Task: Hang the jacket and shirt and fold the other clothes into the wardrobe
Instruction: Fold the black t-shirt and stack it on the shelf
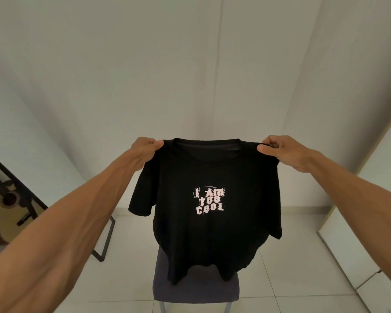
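One black t-shirt (212,240), print facing camera, held up spread flat. Two hands on it. Left grip (146,148): fingers curled, pinching one shoulder. Right grip (280,152): same on other shoulder. Hem hangs over one chair (196,290) seat, contact unclear. One framed mirror (14,206) leaning on wall, left. White panel (352,256) right, possibly wardrobe.

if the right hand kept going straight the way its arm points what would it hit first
Apart from the t-shirt it grips, the right hand has open air ahead; the first thing looks to be the wall, though depth is unclear.
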